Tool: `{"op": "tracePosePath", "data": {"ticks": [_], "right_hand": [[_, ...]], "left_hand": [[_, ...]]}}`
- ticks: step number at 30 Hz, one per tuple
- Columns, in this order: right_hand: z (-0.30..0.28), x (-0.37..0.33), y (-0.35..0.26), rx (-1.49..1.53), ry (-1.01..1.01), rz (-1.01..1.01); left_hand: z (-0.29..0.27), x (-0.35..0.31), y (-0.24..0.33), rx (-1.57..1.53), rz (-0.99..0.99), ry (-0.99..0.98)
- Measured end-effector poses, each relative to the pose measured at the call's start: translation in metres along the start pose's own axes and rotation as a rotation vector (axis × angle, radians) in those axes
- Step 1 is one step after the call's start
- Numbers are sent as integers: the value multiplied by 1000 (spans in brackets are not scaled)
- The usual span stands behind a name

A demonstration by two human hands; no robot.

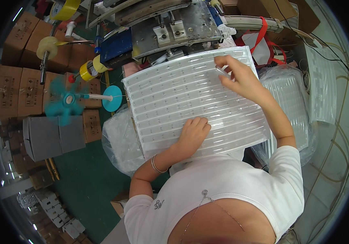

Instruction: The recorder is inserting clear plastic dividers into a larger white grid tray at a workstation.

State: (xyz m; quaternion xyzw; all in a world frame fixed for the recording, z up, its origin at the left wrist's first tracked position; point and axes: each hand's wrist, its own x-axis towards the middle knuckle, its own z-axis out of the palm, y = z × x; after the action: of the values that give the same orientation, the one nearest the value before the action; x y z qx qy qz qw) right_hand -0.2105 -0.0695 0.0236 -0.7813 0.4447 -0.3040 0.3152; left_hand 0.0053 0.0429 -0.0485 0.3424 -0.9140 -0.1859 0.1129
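A large white ribbed plastic tray [162, 101] lies tilted across the work spot before me, its long channels dotted with small dark marks. Above its upper right part is my right hand [241, 79], with a small clear plastic piece [222, 72] between thumb and fingers. My left hand [193, 136] rests on the tray's lower middle, fingers curled together. Whatever may be under those fingers is hidden.
A metal machine [174, 32] stands just beyond the tray. Yellow tape rolls [88, 70] and a teal fan [68, 98] are at left, before stacked cardboard boxes [32, 91]. Plastic-wrapped trays [288, 105] lie at right, a clear bag [121, 138] at left.
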Motion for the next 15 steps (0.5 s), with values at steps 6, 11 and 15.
{"op": "tracePosePath", "data": {"ticks": [6, 11, 15], "right_hand": [[-13, 1, 10, 91, 169, 110], [-14, 14, 0, 80, 321, -86], [-12, 33, -10, 76, 377, -199]], "left_hand": [[-49, 9, -11, -239, -126, -44], [-86, 45, -51, -289, -330, 393], [-117, 84, -77, -58, -348, 779]]}}
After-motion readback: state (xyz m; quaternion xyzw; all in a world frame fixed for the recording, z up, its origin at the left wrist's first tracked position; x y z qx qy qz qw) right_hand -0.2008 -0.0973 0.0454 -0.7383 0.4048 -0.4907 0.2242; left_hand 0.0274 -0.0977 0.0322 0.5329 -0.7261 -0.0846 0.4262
